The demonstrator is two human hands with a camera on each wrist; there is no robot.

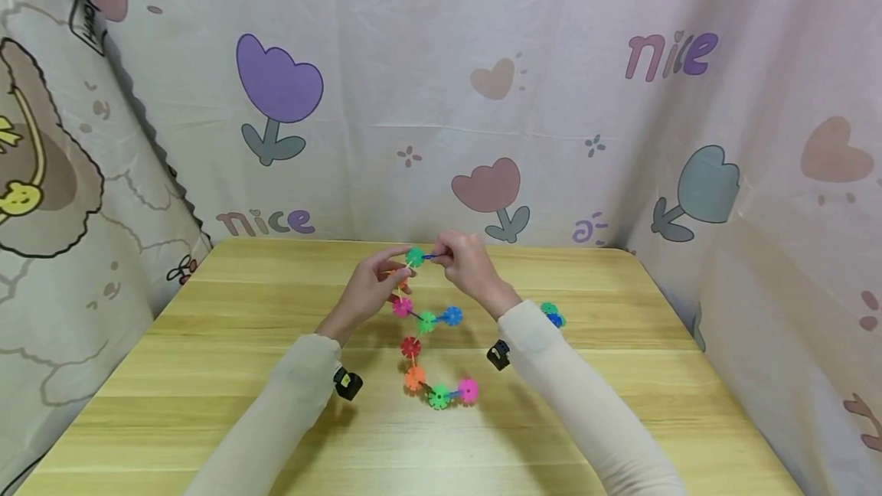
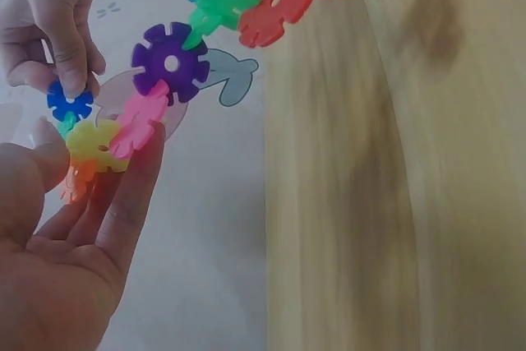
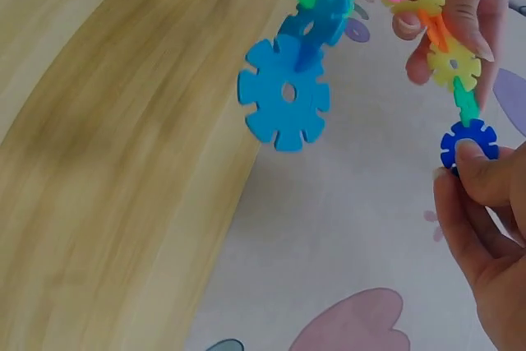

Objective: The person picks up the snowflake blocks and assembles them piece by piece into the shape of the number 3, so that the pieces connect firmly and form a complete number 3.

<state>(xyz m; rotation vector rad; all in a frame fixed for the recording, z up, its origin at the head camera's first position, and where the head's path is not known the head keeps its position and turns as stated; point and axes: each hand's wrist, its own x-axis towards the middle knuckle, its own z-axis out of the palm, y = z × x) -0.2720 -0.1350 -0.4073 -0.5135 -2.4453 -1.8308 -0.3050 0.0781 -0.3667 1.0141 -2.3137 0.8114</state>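
A chain of notched plastic snowflake discs hangs from my left hand (image 1: 365, 289), whose thumb and fingers grip its upper end around a yellow disc (image 3: 454, 63). At the top of the chain is a green disc (image 1: 415, 257), with a dark blue disc (image 3: 468, 133) joined to it. My right hand (image 1: 472, 262) pinches that blue disc between thumb and fingers. Farther down come a pink disc (image 1: 403, 307), a green one with a blue branch (image 1: 452, 316), a red disc (image 1: 410, 347) and an orange disc (image 1: 415, 378). A pink disc (image 1: 468, 391) ends the lower row.
A few loose green and blue discs (image 1: 550, 312) lie on the wooden table (image 1: 241, 373), partly hidden by the right sleeve. A printed curtain (image 1: 386, 83) hangs behind the table's far edge and along both sides.
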